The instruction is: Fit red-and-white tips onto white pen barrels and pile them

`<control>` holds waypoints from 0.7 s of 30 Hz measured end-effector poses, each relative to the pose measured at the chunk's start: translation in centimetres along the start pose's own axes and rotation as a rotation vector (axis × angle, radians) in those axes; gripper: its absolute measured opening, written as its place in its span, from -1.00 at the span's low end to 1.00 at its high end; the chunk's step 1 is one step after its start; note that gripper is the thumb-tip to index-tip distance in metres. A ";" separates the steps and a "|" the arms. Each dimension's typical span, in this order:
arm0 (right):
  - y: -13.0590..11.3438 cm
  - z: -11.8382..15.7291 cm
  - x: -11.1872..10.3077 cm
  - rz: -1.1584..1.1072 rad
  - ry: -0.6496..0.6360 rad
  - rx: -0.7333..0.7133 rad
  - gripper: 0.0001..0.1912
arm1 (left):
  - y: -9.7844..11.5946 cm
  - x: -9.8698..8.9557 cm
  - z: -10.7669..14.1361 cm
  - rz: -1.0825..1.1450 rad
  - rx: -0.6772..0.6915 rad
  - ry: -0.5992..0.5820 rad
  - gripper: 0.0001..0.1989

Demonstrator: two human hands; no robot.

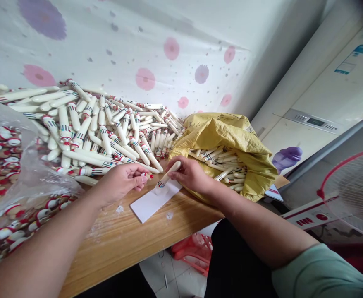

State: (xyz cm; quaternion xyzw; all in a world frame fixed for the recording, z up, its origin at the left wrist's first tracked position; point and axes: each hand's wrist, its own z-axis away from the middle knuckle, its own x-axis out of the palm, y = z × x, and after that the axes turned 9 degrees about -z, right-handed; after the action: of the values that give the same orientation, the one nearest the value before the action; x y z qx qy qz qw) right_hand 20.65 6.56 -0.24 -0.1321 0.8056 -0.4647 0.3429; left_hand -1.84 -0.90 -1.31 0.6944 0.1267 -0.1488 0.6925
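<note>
My right hand (pixel 190 173) is closed around a cream-white multicolour pen (pixel 169 174), its end with the coloured sliders tilted down over a white paper pad (pixel 153 205). In my left hand (pixel 124 182), thumb and fingers pinch a small red-and-white figure (pixel 147 175), close to the pen but apart from it. A large pile of similar pens (pixel 107 132) lies behind my hands. On the left, a clear plastic bag (pixel 41 165) holds many small figures with red and white parts.
A yellow woven sack (pixel 228 128) with more pens inside stands at the right of the wooden table (pixel 113 248). Beyond it are a pale appliance (pixel 311 107) and a fan with a red rim (pixel 352 165). A red plastic basket or stool (pixel 194 250) sits on the floor below.
</note>
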 end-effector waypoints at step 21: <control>-1.5 0.3 -0.8 -0.695 0.350 0.100 -0.61 | -0.1 0.2 -0.1 0.031 0.041 0.037 -0.69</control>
State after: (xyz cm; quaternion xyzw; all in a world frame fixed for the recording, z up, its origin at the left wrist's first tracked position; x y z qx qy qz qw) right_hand 21.26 5.94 1.27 -0.2990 0.7355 -0.6073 0.0286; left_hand -1.69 -0.86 -1.50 0.7131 0.1255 -0.1277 0.6778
